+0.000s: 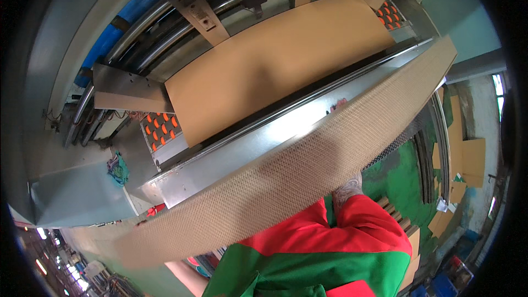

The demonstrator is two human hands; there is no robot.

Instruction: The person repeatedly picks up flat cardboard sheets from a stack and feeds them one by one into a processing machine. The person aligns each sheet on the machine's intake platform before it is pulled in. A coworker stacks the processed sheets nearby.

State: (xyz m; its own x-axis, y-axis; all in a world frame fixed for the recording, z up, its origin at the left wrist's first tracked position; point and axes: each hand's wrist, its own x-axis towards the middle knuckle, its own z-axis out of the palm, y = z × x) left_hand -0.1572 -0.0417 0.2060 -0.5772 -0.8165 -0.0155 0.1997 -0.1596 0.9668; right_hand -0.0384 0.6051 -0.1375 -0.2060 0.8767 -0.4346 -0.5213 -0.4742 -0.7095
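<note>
A thick stack of brown corrugated cardboard sheets [286, 170] runs edge-on across the middle of the view, from lower left to upper right. My right hand [347, 190], with a patterned back, presses against the stack's near side and holds it up; a red sleeve leads to it. My bare left forearm [184, 272] rises to the stack's lower left end, where the hand itself is hidden behind the cardboard. Beyond the stack, a single flat cardboard sheet [275, 60] lies on the machine's feed table [165, 132], which has orange rollers.
A shiny steel rail [247, 143] fronts the feed table just behind the stack. Metal guides [192, 5] and rollers stand over the sheet's far end. A green cloth [118, 169] lies on the grey machine cover at left. Loose cardboard pieces [467, 157] sit on the green floor at right.
</note>
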